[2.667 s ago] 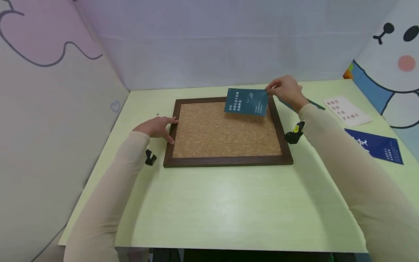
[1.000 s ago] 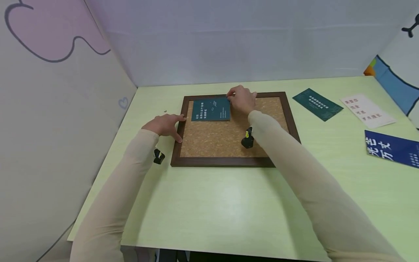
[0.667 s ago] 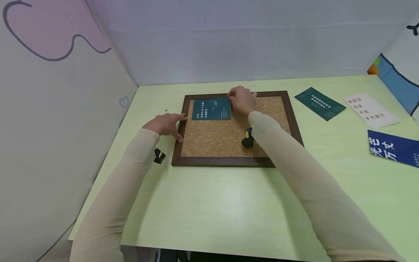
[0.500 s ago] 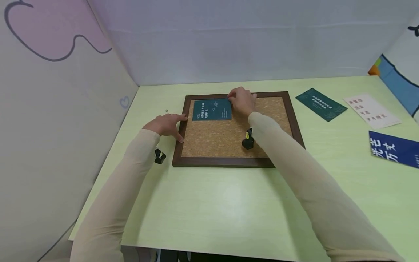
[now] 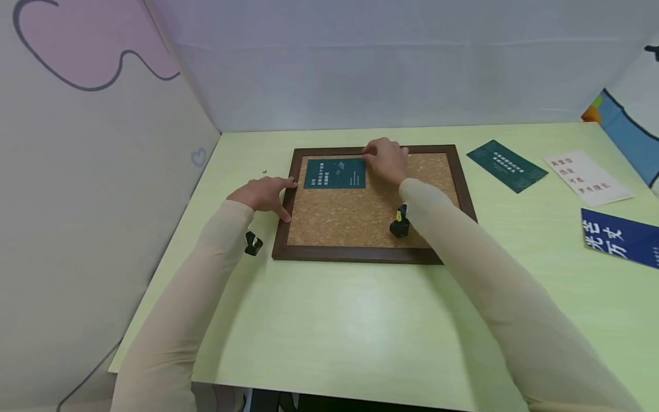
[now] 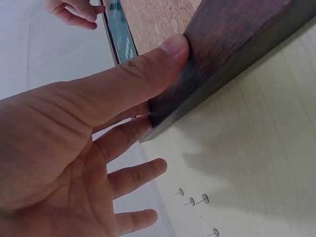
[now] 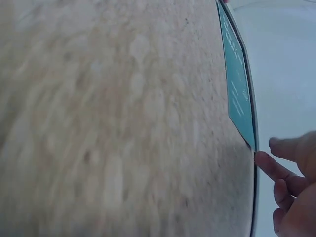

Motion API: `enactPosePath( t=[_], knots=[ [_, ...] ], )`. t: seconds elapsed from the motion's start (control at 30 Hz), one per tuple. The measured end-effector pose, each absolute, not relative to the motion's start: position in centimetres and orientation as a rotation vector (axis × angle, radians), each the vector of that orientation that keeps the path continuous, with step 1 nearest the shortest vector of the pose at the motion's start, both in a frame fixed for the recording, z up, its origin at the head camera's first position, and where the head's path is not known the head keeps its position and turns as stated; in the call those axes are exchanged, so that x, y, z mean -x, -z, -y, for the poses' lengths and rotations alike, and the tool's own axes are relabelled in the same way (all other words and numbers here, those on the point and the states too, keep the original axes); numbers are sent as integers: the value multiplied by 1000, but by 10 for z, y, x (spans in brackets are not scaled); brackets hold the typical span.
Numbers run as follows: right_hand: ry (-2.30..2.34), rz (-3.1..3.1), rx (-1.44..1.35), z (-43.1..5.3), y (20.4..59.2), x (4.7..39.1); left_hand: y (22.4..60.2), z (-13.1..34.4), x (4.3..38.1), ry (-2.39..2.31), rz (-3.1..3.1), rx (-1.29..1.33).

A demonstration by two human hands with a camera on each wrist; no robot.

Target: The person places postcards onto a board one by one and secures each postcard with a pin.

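Observation:
A teal card (image 5: 334, 173) with white print lies on the cork (image 5: 340, 217) of a brown-framed corkboard (image 5: 355, 254), near its upper left corner. My right hand (image 5: 387, 162) is at the card's upper right corner. In the right wrist view one fingertip of the right hand (image 7: 296, 182) meets the corner, while another finger stands apart from it. My left hand (image 5: 261, 194) rests on the board's left rail. In the left wrist view the thumb of the left hand (image 6: 74, 138) presses the rail's face, with fingers spread and two fingertips by its edge.
To the board's right lie a dark green card (image 5: 507, 166), a white card with red print (image 5: 588, 177) and a navy card (image 5: 620, 237). Several thumbtacks (image 6: 205, 198) stand on the table beyond the left hand. A wall (image 5: 391, 86) rises behind the table.
My right hand carried the teal card leftward and down onto the cork, and has since shifted slightly right at its corner. The left hand stays on the rail.

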State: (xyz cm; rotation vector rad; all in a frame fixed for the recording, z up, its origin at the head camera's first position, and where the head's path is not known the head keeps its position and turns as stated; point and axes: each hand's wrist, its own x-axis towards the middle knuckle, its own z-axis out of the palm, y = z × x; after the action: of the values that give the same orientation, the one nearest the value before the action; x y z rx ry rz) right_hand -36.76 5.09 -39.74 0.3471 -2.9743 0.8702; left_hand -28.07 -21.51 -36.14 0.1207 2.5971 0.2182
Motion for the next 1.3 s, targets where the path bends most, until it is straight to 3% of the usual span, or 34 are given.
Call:
enactPosePath(
  t=[0.4, 0.8, 1.3],
  knots=[
    [-513, 3219, -580, -59, 390, 358, 365, 216, 284, -230, -2574, -101],
    [-314, 3338, -551, -61, 390, 356, 368, 214, 281, -285, -2553, -97],
    [-237, 3377, -521, -51, 376, 349, 365, 227, 281, -322, -2622, -280]
  ],
)
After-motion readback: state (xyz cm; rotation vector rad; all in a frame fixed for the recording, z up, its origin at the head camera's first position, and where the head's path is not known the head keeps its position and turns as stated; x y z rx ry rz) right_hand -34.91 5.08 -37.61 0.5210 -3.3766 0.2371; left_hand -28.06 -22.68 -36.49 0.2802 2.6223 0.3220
